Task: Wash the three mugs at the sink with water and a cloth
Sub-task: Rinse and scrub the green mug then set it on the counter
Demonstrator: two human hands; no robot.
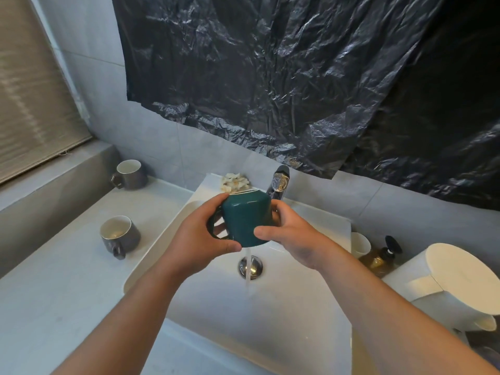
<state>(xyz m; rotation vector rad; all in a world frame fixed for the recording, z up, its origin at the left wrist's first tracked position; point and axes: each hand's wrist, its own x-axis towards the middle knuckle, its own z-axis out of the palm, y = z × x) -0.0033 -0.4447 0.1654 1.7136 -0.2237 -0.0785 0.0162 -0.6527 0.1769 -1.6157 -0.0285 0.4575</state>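
Over the white sink [284,315] I hold a dark green mug [244,217], tipped with its mouth away from me. My left hand [200,239] grips it at the handle side and my right hand [292,236] holds its other side. Water streams down below the mug toward the drain [250,266]. Two grey mugs stand on the counter to the left: one near the sink [120,235] and one by the wall [131,174]. A light crumpled cloth [234,182] lies on the sink's back rim beside the chrome tap [278,184].
An amber pump bottle [380,258] and a white cup [360,243] stand right of the sink, with a white container [454,280] nearer me. Black plastic sheeting [297,77] covers the wall above. A window blind [29,90] is at the left.
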